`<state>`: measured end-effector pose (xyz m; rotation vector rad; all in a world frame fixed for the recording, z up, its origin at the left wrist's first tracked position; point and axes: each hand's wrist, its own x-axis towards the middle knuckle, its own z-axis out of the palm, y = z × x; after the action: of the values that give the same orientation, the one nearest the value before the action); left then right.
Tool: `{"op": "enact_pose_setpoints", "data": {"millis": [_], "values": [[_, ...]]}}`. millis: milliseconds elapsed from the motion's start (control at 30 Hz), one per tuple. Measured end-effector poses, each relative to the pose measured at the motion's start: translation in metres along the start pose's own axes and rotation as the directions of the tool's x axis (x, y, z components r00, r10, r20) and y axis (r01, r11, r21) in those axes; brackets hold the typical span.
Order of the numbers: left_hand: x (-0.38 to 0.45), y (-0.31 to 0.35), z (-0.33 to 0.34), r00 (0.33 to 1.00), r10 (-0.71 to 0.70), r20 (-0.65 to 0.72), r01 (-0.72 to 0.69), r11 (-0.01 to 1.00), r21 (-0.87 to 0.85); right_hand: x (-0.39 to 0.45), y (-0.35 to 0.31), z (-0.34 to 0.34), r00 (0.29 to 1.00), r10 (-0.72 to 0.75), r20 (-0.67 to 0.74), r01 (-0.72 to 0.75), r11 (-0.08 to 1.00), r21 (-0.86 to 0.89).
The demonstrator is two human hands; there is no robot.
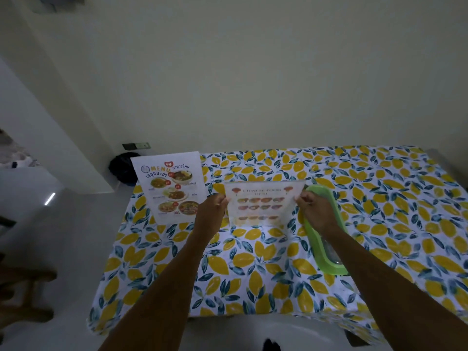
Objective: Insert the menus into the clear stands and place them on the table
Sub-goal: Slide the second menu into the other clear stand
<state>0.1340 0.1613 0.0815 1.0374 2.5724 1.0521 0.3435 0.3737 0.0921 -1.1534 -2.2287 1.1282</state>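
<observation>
One menu [170, 186] already stands at the tabletop's [379, 198] far left. Our left hand [214, 205] and right hand [310, 206] pinch the second stand [263, 202], menu inside, at mid-tabletop; we judge only releasing remains.

This looked like a plain room in a home or small eatery; which one could not be settled. A table [278, 287] wore a lemon-print tablecloth [379, 211] and stood against a bare cream wall [253, 72]. A Thai food menu [170, 186] stood upright on it, beside a Chinese food menu [262, 205] and a green plastic tray [329, 224]. A wall socket [136, 146], pale tiled floor [63, 236] and a wooden chair [22, 295] completed it.
</observation>
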Motion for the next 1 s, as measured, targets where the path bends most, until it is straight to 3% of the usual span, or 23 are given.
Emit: {"op": "enact_pose_setpoints", "data": {"millis": [500,767,1000], "values": [[0.071,0.005,0.031,0.971,-0.185,-0.153,0.181,0.983,-0.038,0.087,0.005,0.025,0.999,0.023,0.043,-0.02,0.998,-0.061],[0.071,0.001,0.037,0.968,-0.195,-0.158,0.196,0.981,-0.014,0.083,0.005,0.028,0.998,0.028,0.055,-0.024,0.998,-0.062],[0.068,0.01,0.021,0.98,-0.176,-0.095,0.187,0.973,0.132,0.079,-0.004,0.023,0.992,0.111,0.056,-0.099,0.978,-0.183]]}}
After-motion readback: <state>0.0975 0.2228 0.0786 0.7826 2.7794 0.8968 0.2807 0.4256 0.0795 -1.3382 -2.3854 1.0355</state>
